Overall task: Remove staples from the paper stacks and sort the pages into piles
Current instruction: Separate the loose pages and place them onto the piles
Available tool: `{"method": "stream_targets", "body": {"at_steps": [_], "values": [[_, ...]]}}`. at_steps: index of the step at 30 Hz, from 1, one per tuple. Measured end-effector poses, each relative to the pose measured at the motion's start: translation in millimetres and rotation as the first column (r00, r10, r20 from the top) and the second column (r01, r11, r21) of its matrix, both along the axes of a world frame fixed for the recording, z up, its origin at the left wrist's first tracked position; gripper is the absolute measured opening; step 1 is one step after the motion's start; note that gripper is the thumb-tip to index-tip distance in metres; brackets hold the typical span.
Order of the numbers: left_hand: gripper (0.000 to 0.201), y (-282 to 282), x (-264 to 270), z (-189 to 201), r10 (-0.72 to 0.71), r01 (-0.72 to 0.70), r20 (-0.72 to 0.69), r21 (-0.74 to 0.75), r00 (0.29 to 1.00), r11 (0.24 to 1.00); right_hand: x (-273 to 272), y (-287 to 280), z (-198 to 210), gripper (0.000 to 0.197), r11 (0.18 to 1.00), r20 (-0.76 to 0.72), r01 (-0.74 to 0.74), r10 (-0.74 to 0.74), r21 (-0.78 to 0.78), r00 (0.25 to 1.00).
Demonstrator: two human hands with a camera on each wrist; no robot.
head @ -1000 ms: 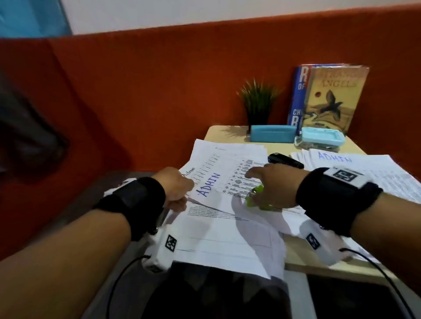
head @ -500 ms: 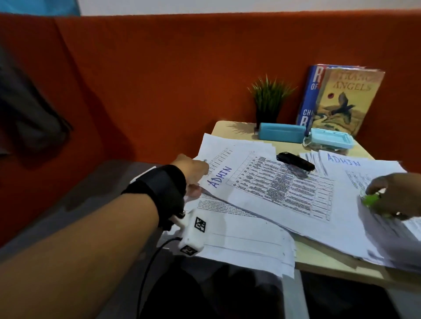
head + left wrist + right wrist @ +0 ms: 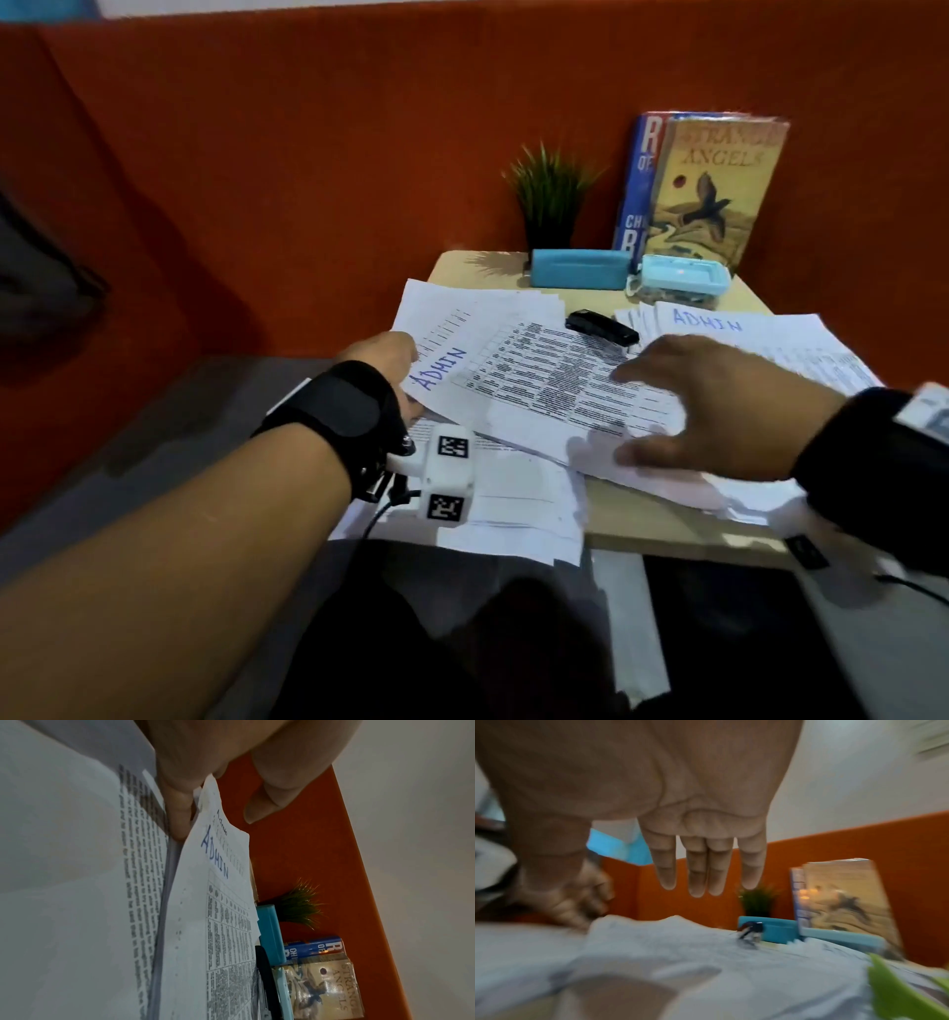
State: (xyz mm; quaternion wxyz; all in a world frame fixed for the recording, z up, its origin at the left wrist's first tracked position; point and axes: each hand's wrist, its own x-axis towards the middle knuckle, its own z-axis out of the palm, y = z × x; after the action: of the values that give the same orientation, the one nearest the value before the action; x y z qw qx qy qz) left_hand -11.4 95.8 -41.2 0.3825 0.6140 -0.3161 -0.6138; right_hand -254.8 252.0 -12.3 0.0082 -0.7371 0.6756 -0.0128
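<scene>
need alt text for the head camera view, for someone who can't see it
A person's left hand pinches the corner of a printed page marked ADMIN on a small table, while the open right hand reaches over it. Behind lie a black stapler, another paper pile, two blue boxes, a plant and books.

The left hand (image 3: 382, 367) reached forward from a bare forearm, a black strap round the wrist, and its thumb and fingers (image 3: 180, 807) pinched the corner of a sheet. The right hand (image 3: 714, 406) hovered palm down, blurred, its fingers (image 3: 707, 866) straight, close together and holding nothing. A black strap also wrapped the right wrist.
</scene>
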Motion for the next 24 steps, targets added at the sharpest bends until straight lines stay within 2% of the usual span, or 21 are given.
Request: {"method": "stream_targets", "body": {"at_steps": [1,3,5,7,9,12,15,16,17,19,20,22,23,24], "values": [[0.008,1,0,2,-0.019,0.019,0.013,0.008,1.000,1.000,16,3,-7,0.090,0.996,-0.069,-0.065,0.069,0.062,0.995],[0.008,-4,-2,0,-0.045,0.045,0.036,-0.009,0.998,0.999,31,4,-28,0.066,0.992,-0.240,-0.096,0.114,0.084,0.964],[0.009,-5,-2,-3,-0.068,0.069,0.064,-0.015,0.996,0.998,41,0,-37,0.040,0.996,-0.286,-0.074,0.086,0.051,0.954],[0.013,-2,-1,-2,-0.095,0.097,0.101,-0.010,0.990,0.995,46,-4,-42,0.028,0.997,-0.319,-0.062,0.070,0.036,0.945],[0.011,-2,0,0,-0.098,0.098,0.061,0.005,0.993,0.995,47,-6,-44,0.021,0.997,-0.375,-0.055,0.068,0.046,0.924],[0.014,2,2,1,-0.060,0.062,0.068,-0.021,0.996,0.998,45,-14,-38,0.016,0.999,-0.356,-0.044,0.048,0.021,0.933],[0.030,3,11,-5,0.094,-0.055,0.164,-0.228,0.982,0.972,34,-29,-20,0.010,0.995,-0.245,0.048,-0.069,-0.092,0.967],[0.028,5,14,-7,0.090,-0.051,0.143,-0.254,0.986,0.966,30,-33,-14,0.011,0.990,-0.210,0.083,-0.105,-0.110,0.972],[0.029,7,17,-10,0.057,-0.035,0.100,-0.217,0.993,0.976,26,-37,-10,0.011,0.987,-0.191,0.104,-0.127,-0.127,0.973],[0.053,11,22,-14,-0.065,0.066,-0.090,0.009,0.994,0.998,22,-42,-4,0.010,0.977,-0.174,0.125,-0.155,-0.171,0.972],[0.067,14,20,-15,-0.097,0.124,-0.219,0.110,0.971,0.986,24,-41,0,0.010,0.974,-0.170,0.124,-0.157,-0.192,0.973],[0.090,15,9,-18,-0.105,0.203,-0.406,0.205,0.908,0.957,32,-35,3,0.010,0.968,-0.176,0.109,-0.150,-0.225,0.973],[0.094,18,0,-15,-0.101,0.215,-0.451,0.208,0.887,0.954,40,-30,2,0.008,0.969,-0.189,0.089,-0.134,-0.230,0.973],[0.086,18,-9,-14,-0.105,0.218,-0.469,0.192,0.877,0.957,50,-23,-1,0.007,0.973,-0.211,0.048,-0.097,-0.225,0.973]]}}
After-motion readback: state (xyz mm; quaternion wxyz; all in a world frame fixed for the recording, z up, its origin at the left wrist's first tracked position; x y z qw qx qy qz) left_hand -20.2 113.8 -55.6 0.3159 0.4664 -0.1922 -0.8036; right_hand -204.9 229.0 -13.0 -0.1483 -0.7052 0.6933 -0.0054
